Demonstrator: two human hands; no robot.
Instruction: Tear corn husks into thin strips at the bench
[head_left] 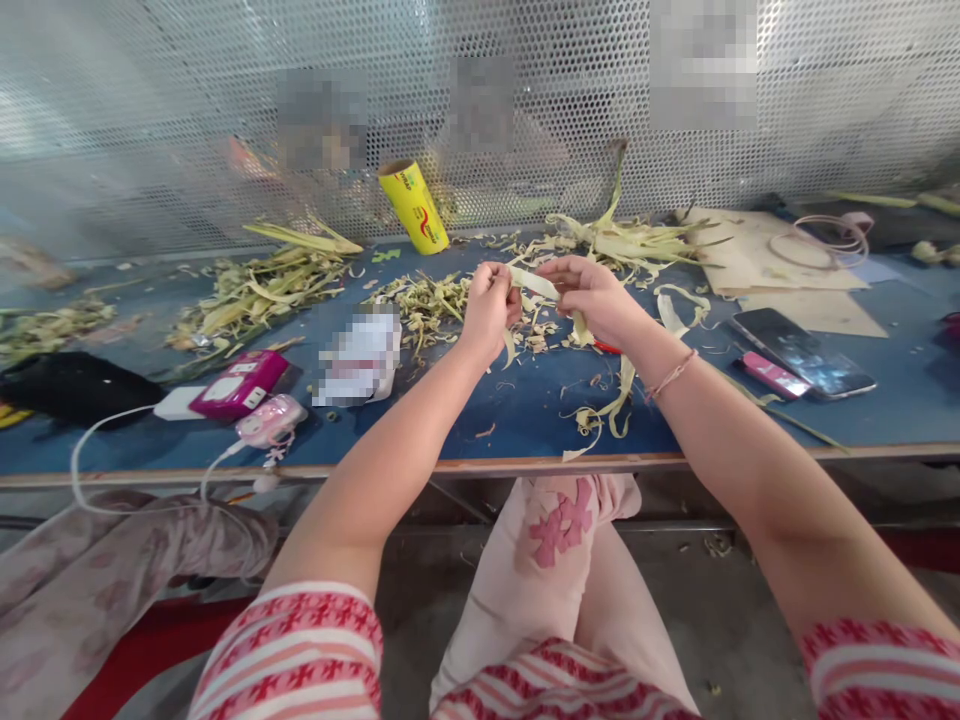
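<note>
A pale strip of corn husk [534, 283] is stretched between my two hands above the blue table. My left hand [489, 308] pinches its left end, with the fingers curled in. At the other end, the thumb and fingers of my right hand [592, 298] close on the strip. Below my hands lie small husk scraps [427, 305]. Part of a red object [607, 347] shows under my right wrist; the rest is hidden. Curled husk strips [619, 405] lie nearer the table's front edge.
A yellow cardboard tube [416, 208] stands tilted at the back. Husk piles [274, 280] lie left, and a larger husk bunch [619, 235] behind my right hand. A phone [806, 350] sits right, a magenta box [240, 383] left. Another person's legs [135, 570] are at lower left.
</note>
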